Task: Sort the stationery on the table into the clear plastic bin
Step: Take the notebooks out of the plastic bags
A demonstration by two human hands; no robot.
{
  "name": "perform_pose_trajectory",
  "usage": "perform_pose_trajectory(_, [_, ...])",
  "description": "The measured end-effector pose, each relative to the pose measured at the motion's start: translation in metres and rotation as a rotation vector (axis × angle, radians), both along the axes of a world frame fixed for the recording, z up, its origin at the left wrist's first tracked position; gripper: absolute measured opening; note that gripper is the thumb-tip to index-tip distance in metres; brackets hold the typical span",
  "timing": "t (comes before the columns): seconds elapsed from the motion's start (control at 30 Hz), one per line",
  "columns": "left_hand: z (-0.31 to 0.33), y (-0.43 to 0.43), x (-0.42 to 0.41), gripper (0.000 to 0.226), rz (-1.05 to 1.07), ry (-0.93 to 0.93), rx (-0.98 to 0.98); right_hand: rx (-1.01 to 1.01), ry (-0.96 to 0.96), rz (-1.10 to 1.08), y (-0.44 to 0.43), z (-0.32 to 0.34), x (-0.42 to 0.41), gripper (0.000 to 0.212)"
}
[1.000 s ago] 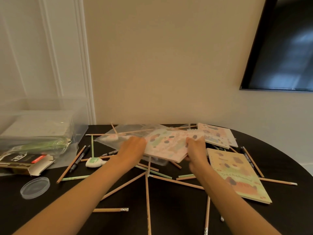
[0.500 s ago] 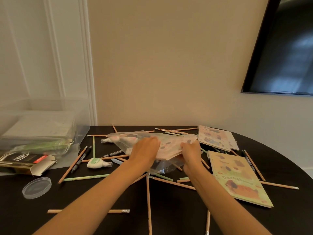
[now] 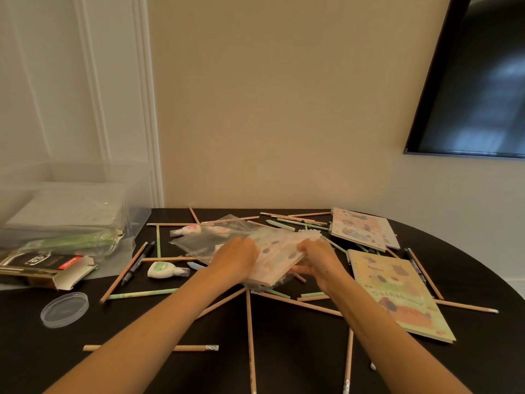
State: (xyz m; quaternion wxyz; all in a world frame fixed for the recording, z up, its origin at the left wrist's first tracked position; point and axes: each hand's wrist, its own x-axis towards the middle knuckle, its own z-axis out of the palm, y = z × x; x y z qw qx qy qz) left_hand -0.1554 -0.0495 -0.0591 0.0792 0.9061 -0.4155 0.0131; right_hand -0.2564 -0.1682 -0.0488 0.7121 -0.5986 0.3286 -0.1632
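One notebook (image 3: 397,294) lettered "Dachshund"

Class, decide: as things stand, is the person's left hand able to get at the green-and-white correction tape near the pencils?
Probably yes, once freed: the correction tape lies uncovered on the table just left of the left hand, but that hand grips the pink notebook.

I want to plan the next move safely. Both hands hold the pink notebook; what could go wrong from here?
The clear bag lies loose under the pink notebook that the left hand and right hand grip; lifting may drag it over the correction tape nearby. Pencils lie crossed underneath; a sweep could roll one off the table.
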Motion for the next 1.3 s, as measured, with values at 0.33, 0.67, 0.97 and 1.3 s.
perform_pose_trajectory(0.33, [0.000, -0.007, -0.003, 0.032, 0.098, 0.101, -0.119, -0.587, -0.050, -0.036, 0.003, 0.001, 0.001, 0.008])
perform_pose_trajectory(0.67, [-0.004, -0.012, -0.004, 0.026, 0.088, 0.057, -0.118, -0.153, 0.256, 0.060, -0.022, -0.002, -0.005, 0.004])
perform_pose_trajectory(0.97, [0.011, -0.013, -0.014, 0.027, -0.046, -0.041, -0.144, 0.510, -0.207, -0.046, -0.020, -0.006, -0.007, 0.050])
perform_pose_trajectory(1.3, [0.027, 0.001, -0.046, 0.039, -0.367, 0.301, -0.308, 0.605, -0.419, -0.162, 0.004, -0.027, 0.026, 0.042])
